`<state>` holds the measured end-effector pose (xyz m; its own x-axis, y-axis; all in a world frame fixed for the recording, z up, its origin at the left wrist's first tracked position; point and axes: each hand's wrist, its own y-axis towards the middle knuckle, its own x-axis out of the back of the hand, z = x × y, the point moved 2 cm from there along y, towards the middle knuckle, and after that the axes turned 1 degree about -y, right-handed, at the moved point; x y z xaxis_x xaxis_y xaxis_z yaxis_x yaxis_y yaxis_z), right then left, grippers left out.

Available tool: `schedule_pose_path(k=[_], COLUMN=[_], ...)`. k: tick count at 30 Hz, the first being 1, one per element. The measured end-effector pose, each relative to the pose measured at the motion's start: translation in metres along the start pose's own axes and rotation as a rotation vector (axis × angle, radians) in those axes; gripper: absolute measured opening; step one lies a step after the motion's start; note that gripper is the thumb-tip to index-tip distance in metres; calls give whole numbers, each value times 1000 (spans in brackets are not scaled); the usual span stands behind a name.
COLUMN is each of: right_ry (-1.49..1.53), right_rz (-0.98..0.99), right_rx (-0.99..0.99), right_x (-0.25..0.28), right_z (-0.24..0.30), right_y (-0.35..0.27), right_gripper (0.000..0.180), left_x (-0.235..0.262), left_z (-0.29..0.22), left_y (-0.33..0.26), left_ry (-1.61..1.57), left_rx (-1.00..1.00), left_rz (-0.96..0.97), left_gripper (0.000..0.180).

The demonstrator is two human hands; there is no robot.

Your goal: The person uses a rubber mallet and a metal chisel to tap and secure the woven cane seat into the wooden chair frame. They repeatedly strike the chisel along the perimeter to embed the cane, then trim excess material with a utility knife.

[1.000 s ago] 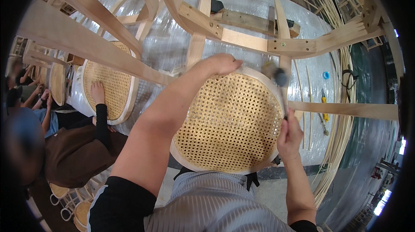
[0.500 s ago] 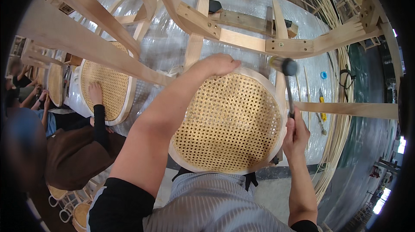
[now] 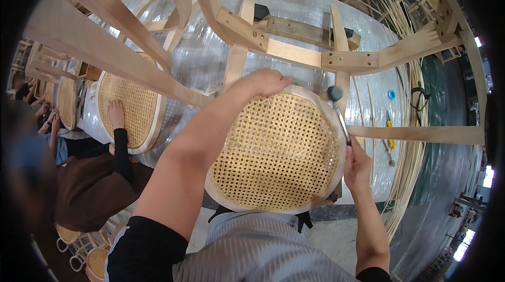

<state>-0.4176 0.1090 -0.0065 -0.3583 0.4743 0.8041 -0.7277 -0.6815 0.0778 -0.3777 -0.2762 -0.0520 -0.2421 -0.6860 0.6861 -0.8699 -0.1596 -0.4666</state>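
Note:
In front of my body lies a round woven cane chair seat [image 3: 279, 150] with a pale wooden rim, joined to an upturned wooden chair frame [image 3: 294, 50]. My left hand [image 3: 269, 82] is closed over the seat's far rim, its fingers partly hidden behind the edge. In my right hand [image 3: 357, 169], beside the seat's right edge, is a mallet [image 3: 341, 119] with a dark round head and a thin metal shaft. The mallet head is at the seat's upper right rim; whether it touches cannot be told.
Right of the seat lie long cane strips [image 3: 413, 150], a yellow-handled tool [image 3: 390, 134] and a blue ring [image 3: 391, 94] on the plastic-covered table [image 3: 205, 35]. At left, a co-worker's hand [image 3: 115, 111] rests on another cane seat [image 3: 138, 90]. Chair legs cross the upper left.
The mallet head has swung down and left to the seat's upper right rim. My right hand has shifted slightly downward; my left hand stays on the far rim.

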Motion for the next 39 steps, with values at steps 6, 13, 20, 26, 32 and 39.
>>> schedule_pose_path(k=[6,13,20,26,32,39], right_ry=[-62,102,69,37,267,517], right_rz=[26,-80,36,29,-144,-179], right_rx=[88,101,-64,110,-48,-300], right_x=[-4,-4,-1,-20,3,22], right_z=[18,28,33,24,31,-57], right_y=[11,16,28,26,-14,-142], right_gripper=[38,40,37,37,36,25], left_x=[0,0,-1,-3,1,-29], left_z=[6,11,6,2,11,-14], left_y=[4,-1,-3,0,-21,-89], left_ry=[-1,-23,-16,5,-9,-116], left_rx=[-4,17,-38,-36,-54,-388], left_rz=[4,16,-35,-62,-332,-898], left_gripper=[70,69,68,64,57,22])
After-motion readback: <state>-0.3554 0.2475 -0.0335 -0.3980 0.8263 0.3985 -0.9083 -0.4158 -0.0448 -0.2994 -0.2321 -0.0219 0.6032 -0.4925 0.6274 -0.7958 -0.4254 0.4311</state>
